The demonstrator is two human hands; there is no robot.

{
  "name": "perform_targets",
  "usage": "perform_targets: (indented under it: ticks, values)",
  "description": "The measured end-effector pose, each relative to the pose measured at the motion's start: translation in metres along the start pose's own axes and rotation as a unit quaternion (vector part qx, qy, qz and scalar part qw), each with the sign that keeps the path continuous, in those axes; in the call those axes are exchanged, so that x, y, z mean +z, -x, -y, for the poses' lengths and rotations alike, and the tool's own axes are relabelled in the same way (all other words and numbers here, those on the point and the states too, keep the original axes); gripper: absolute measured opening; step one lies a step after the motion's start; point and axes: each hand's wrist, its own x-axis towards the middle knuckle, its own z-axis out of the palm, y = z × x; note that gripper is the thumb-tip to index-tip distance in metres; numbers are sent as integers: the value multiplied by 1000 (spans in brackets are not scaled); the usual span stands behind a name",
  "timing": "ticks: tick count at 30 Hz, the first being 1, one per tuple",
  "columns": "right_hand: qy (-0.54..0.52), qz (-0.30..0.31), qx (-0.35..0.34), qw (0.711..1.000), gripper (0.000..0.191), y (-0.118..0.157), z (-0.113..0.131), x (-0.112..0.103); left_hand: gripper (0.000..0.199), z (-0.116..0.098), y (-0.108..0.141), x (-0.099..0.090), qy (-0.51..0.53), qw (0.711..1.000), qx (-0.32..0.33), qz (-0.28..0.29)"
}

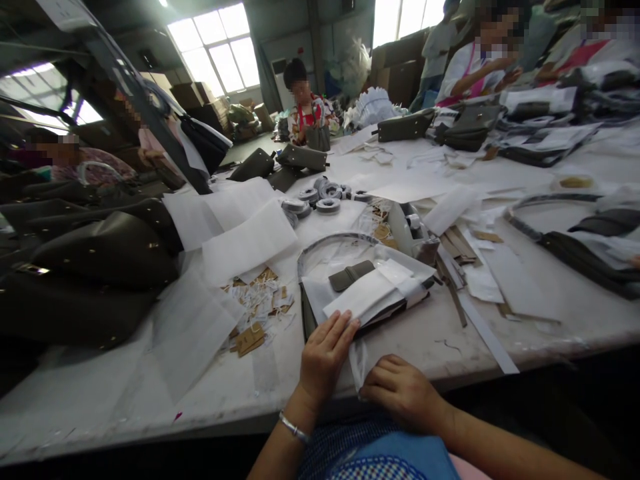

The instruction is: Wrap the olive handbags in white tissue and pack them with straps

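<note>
In front of me a dark handbag (306, 313) lies on the worktable, its wrapped handle (345, 237) arching toward the far side. On top of it are a folded white sheet (363, 297) and a small dark flap piece (351, 275). My left hand (325, 357) rests with its fingers stretched out on the near edge of the white sheet. Close to the table's front edge, my right hand (403, 390) has its fingers curled on a clear plastic bag (361, 363), which hangs from the handbag's near side. The fingertips of that hand are partly hidden.
Brown tags with white strings (257, 300) and white foam sheets (250, 240) lie to the left, beside piled dark handbags (105, 260). Rolls of grey strap (327, 203) sit farther back. Paper strips (487, 327) and another handbag (585, 260) are at right. Several people work around the table.
</note>
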Motion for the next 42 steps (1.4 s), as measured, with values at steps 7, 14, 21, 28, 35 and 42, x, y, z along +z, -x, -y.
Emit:
perform_targets:
  ticks: [7,14,21,28,35,42]
  values:
    - [-122,49,-25,991,24,-36,-29,-33,43,-3,8,5,-2,1000,0,-20]
    - [-46,123,354,926,34,-147,-148,-46,35,-3,8,0,5,998,50,-46]
    - [-148,196,452,858,54,-176,-201,7,33,0,6,-4,6,996,73,-53]
    - [-317,111,452,826,58,-181,-195,18,32,3,10,-2,22,992,110,-48]
    - [-439,10,389,810,60,-192,-164,0,33,-1,11,-2,16,996,82,-41]
    - [-441,-16,275,854,70,-159,-105,-47,31,-7,8,-5,19,997,57,-55]
